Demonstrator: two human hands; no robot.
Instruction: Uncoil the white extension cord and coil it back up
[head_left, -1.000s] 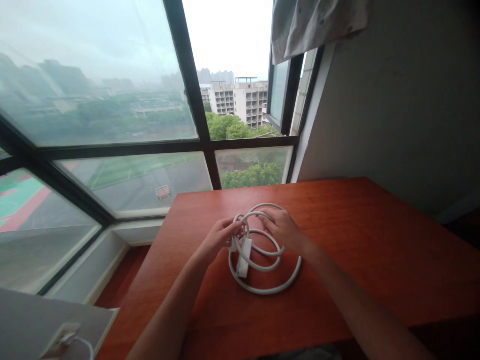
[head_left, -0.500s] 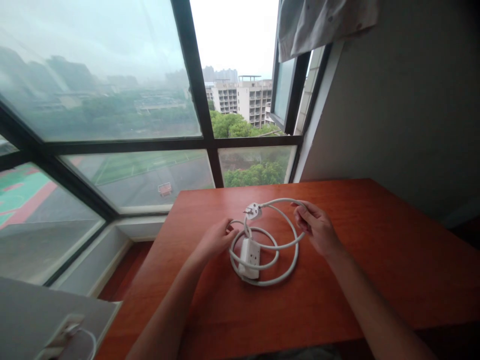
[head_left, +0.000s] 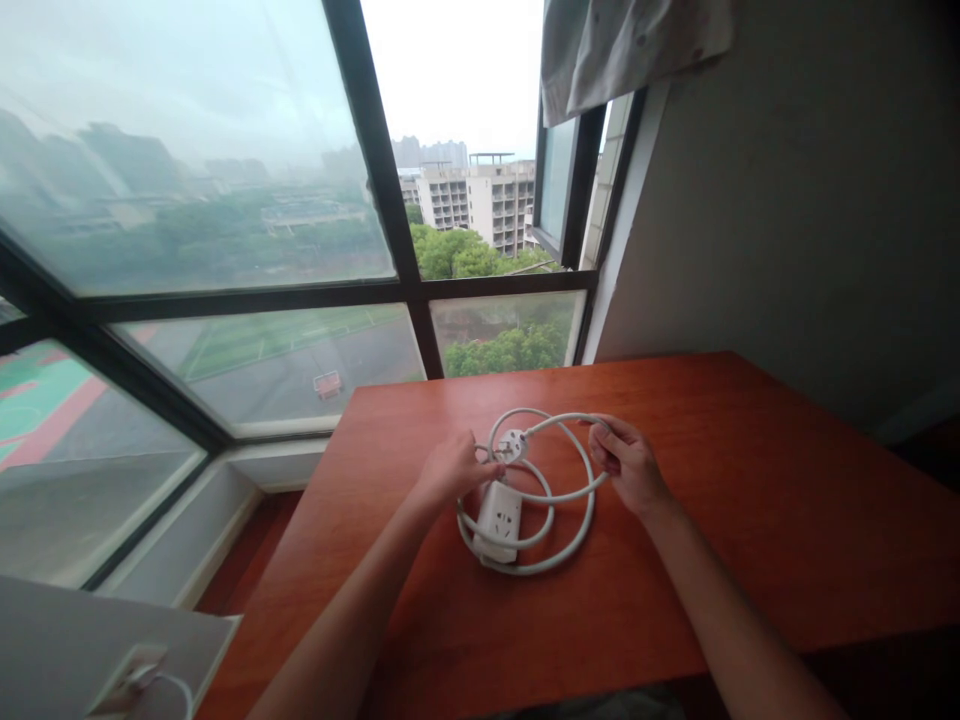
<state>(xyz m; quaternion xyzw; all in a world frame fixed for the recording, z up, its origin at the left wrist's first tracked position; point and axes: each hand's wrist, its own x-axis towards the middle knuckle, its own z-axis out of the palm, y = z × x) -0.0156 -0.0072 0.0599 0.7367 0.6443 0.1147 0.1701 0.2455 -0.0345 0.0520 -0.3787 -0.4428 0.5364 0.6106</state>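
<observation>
A white power strip [head_left: 499, 520] lies on the red-brown wooden table [head_left: 750, 480], ringed by loops of its own thick white cord [head_left: 566, 545]. Its white plug [head_left: 513, 444] is raised just above the strip. My left hand [head_left: 450, 470] is closed on the cord beside the plug. My right hand [head_left: 628, 465] pinches the cord's upper loop to the right, holding that stretch off the table.
Large dark-framed windows [head_left: 390, 200] rise behind the table's far edge, and a grey wall [head_left: 810, 200] stands at the right. A cloth [head_left: 630, 45] hangs at the top. A white wall socket with a cable [head_left: 131, 675] sits at the lower left.
A second ago both hands met over the bundled cord. My right hand then drew a loop out to the right, and the plug has come down toward my left hand.
</observation>
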